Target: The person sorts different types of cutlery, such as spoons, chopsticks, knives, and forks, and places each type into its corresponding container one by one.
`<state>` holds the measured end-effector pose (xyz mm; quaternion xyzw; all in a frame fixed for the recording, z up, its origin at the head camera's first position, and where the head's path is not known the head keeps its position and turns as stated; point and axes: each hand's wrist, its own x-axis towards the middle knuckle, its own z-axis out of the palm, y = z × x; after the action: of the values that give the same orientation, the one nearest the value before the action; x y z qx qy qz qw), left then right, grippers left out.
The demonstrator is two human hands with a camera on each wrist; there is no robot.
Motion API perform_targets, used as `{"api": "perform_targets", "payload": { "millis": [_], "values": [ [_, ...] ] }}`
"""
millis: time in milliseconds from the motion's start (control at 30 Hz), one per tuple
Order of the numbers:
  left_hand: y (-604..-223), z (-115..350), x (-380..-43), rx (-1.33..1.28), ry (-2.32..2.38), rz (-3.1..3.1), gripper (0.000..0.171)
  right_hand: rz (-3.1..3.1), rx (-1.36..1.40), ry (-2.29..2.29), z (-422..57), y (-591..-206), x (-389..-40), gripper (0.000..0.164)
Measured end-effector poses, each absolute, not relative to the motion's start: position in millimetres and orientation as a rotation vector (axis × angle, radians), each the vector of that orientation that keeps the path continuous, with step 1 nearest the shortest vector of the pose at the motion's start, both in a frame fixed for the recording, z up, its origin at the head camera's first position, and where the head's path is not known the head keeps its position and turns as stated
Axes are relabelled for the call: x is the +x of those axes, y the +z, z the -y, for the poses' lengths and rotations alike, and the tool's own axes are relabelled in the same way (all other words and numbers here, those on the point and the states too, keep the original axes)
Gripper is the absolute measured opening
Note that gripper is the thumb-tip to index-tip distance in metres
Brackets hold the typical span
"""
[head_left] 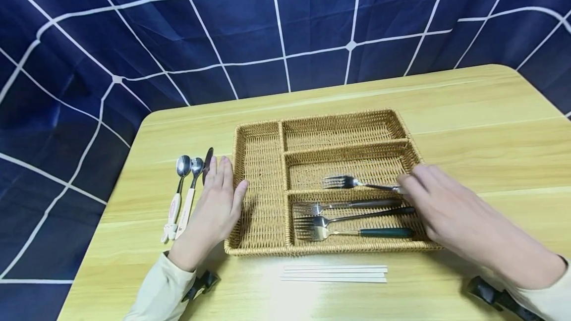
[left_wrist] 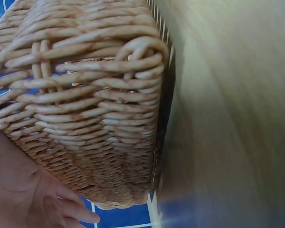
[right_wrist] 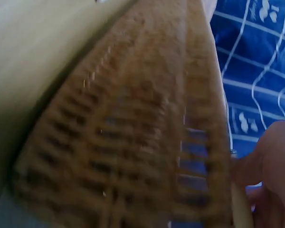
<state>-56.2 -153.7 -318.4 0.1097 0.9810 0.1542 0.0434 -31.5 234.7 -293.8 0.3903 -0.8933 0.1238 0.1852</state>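
My right hand (head_left: pixel 450 212) pinches a silver fork (head_left: pixel 341 182) by its handle end, the tines pointing left. The fork hangs over the wicker tray (head_left: pixel 263 250), close to the divider between its middle and front compartments. Three forks lie side by side in the front compartment: one with a brown handle (head_left: pixel 374 203), a black fork (head_left: pixel 370 213) and one with a green handle (head_left: pixel 385 233). With fingers straight, my left hand (head_left: pixel 216 207) is at the tray's left wall, holding nothing. In the left wrist view its palm (left_wrist: pixel 19 185) appears beside the wicker wall (left_wrist: pixel 99 123).
Left of the tray lie two spoons (head_left: pixel 183 166) with light handles and a dark knife (head_left: pixel 207 165), partly covered by my left hand. Several white sticks (head_left: pixel 334 274) lie in front of the tray. A blue checked cloth (head_left: pixel 250 28) hangs behind the wooden table (head_left: pixel 490 128).
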Motion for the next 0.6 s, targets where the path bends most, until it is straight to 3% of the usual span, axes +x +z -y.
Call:
{"api": "perform_targets", "payload": {
  "millis": [367, 467, 600],
  "values": [
    [-319, 153, -56, 0.333, 0.466, -3.009, 0.074, 2.570, 1.339, 0.264, -204, -307, -25, 0.031],
    [-319, 153, -57, 0.336, 0.467, -3.014, 0.075, 2.593, 1.357, 0.273, -201, -309, -24, 0.013],
    [-320, 153, -57, 0.340, 0.462, -3.016, 0.075, 2.603, 1.359, 0.324, -200, -309, -28, 0.043]
  ]
}}
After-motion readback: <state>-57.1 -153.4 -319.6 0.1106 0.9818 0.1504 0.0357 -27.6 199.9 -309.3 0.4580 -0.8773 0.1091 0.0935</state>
